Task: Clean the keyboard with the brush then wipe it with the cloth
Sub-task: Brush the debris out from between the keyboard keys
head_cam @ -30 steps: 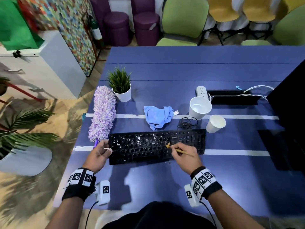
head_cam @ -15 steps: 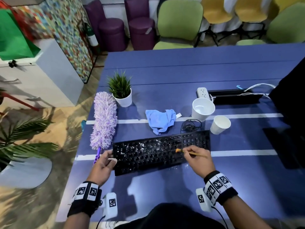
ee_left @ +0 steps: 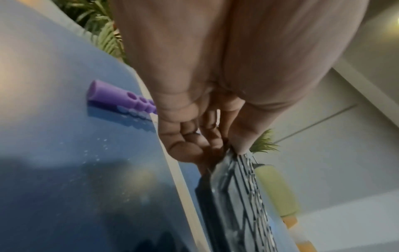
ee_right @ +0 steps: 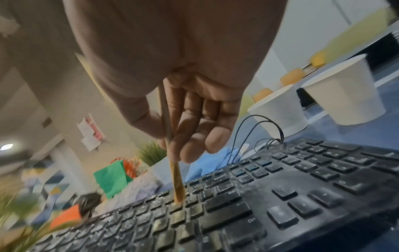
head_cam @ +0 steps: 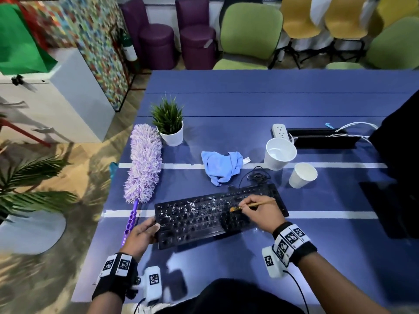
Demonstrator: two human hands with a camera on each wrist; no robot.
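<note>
A black keyboard (head_cam: pixel 204 219) lies slanted on the blue table, with white specks over its left and middle keys. My left hand (head_cam: pixel 152 230) grips its left end, thumb on top; the left wrist view shows the fingers (ee_left: pixel 205 139) curled at the keyboard's edge (ee_left: pixel 237 187). My right hand (head_cam: pixel 246 208) pinches a thin wooden brush (head_cam: pixel 258 203), whose orange bristles touch the middle keys. In the right wrist view the brush (ee_right: pixel 176 179) stands with its tip between dusty keys (ee_right: pixel 259 196). A crumpled blue cloth (head_cam: pixel 223 165) lies behind the keyboard.
A purple fluffy duster (head_cam: pixel 144 164) lies left of the keyboard, its handle (ee_left: pixel 121 98) beside my left hand. A potted plant (head_cam: pixel 170 125), two white cups (head_cam: pixel 280 152) (head_cam: pixel 302 175), a coiled cable (head_cam: pixel 256 176) and a power strip (head_cam: pixel 280 130) sit behind.
The keyboard has turned, its right end now farther from me. The brush tip went right, then back a little left along the keys. My left hand stays on the left end.
</note>
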